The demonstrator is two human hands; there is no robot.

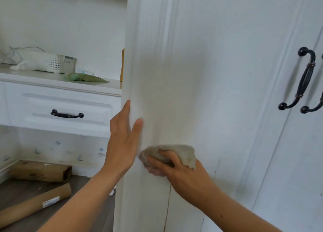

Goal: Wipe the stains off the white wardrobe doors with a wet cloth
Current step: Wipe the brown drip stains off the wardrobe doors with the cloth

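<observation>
The right hand [176, 168] is closed around a crumpled grey-beige cloth [181, 153] and presses it against the white wardrobe door [183, 74], low on the moulded edge of the panel. Just beside it, the left hand [122, 140] lies flat and open on the door's outer edge, fingers wrapped around the corner and thumb resting on the front face; it holds nothing but steadies the door. A thin brownish streak [167, 205] runs down the groove below the cloth. At the right, black curved door handles [304, 79] sit on the neighbouring panels. To the left stands a white desk with a drawer [66, 107], a perforated white basket [54, 62] and a green cloth [87, 78] on top, and rolled brown paper [35, 205] lies on the floor.
</observation>
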